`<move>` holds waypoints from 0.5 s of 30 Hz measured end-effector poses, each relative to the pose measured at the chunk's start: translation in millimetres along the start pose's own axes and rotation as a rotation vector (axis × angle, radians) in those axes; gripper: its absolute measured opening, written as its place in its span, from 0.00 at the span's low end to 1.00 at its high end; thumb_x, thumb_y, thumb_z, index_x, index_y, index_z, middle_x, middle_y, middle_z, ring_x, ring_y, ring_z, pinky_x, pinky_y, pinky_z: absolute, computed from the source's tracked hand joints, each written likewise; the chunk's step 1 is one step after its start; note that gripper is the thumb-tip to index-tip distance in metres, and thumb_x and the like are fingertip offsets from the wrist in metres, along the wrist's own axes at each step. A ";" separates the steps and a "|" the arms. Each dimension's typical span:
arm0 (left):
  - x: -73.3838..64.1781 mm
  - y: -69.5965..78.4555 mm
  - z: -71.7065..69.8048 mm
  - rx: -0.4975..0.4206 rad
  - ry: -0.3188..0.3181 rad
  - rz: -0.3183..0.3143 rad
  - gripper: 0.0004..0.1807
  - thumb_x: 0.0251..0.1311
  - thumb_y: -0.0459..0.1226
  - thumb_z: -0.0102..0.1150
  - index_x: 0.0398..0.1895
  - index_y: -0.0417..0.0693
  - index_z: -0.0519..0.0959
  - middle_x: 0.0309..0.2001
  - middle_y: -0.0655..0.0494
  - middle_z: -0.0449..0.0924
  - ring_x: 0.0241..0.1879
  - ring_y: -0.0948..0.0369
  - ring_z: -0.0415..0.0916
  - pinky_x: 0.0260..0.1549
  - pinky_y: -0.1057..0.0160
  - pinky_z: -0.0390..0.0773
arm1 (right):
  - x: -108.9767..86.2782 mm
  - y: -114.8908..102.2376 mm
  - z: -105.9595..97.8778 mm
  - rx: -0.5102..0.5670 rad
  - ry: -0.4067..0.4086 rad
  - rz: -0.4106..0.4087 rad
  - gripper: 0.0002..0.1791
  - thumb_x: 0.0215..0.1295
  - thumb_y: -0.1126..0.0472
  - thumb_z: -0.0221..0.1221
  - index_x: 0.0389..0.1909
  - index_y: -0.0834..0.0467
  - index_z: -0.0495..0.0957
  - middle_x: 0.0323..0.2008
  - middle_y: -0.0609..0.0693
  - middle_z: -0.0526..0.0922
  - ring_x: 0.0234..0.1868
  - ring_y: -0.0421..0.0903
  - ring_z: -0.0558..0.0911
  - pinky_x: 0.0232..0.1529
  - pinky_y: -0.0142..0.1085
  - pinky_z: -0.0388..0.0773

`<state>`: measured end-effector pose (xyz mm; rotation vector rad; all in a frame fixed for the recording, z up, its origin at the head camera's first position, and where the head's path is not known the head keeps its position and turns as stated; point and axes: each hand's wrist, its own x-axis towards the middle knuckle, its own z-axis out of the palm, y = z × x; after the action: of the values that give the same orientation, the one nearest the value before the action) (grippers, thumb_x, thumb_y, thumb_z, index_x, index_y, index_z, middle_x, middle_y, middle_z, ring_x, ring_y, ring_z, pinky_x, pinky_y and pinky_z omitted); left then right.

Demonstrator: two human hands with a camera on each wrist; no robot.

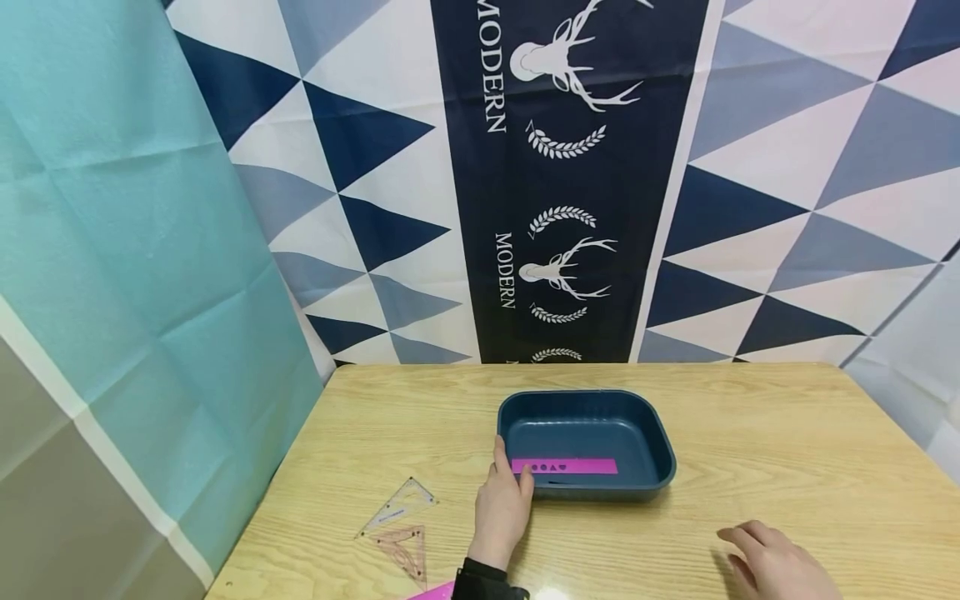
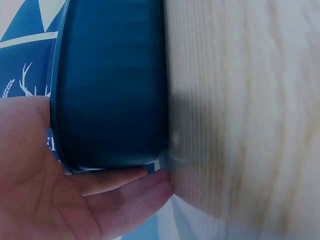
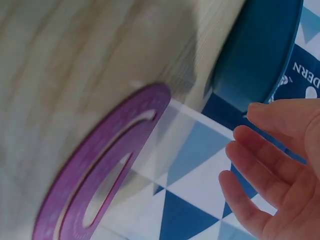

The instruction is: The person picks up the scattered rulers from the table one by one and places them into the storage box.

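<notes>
My left hand [image 1: 501, 508] holds the near left corner of a dark blue tray [image 1: 633, 492], the thumb over the rim and the fingers along the outside of the left end wall. The left wrist view shows the fingers against the tray's outer wall [image 2: 110, 90], while the thumb tip is hidden behind the rim. Inside the tray lies a pink ruler [image 1: 588, 467] with cut-out shapes. To the right of the tray, my right hand [image 1: 780, 560] is above the table with loosely bent fingers and nothing in them. A purple protractor [image 3: 107, 155] appears near it in the right wrist view.
Left of the tray, a clear set square [image 1: 384, 515] and a pinkish set square [image 1: 422, 554] lie on the wooden table [image 1: 750, 433]. A pink piece [image 1: 435, 592] shows at the bottom edge. Patterned cloth [image 1: 375, 167] hangs behind the table.
</notes>
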<state>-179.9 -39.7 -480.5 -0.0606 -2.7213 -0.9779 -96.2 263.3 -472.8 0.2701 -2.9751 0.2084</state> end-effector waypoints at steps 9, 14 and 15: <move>-0.4 1.0 -1.4 -0.013 -0.006 -0.011 0.33 0.63 0.42 0.49 0.66 0.32 0.55 0.43 0.37 0.77 0.12 0.61 0.63 0.13 0.62 0.63 | -10.2 18.0 3.5 0.016 -0.057 0.037 0.13 0.47 0.58 0.67 0.37 0.52 0.79 0.32 0.44 0.77 0.28 0.42 0.77 0.24 0.33 0.72; -0.3 1.6 -1.3 -0.009 -0.004 -0.007 0.33 0.63 0.42 0.49 0.65 0.31 0.55 0.43 0.37 0.77 0.12 0.61 0.65 0.14 0.62 0.64 | -14.0 27.1 8.5 0.037 -0.096 0.072 0.14 0.50 0.57 0.65 0.38 0.54 0.79 0.33 0.46 0.77 0.28 0.44 0.78 0.24 0.37 0.73; -0.3 1.6 -1.2 -0.009 -0.003 -0.006 0.33 0.63 0.42 0.49 0.65 0.31 0.55 0.43 0.37 0.77 0.12 0.61 0.65 0.14 0.61 0.64 | -14.8 28.9 10.1 0.044 -0.099 0.081 0.14 0.50 0.56 0.65 0.38 0.54 0.79 0.33 0.46 0.77 0.29 0.44 0.78 0.24 0.38 0.73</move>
<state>-179.1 -39.3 -478.7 -0.0554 -2.7214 -0.9919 -88.6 292.5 -488.6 0.1701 -3.0860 0.2772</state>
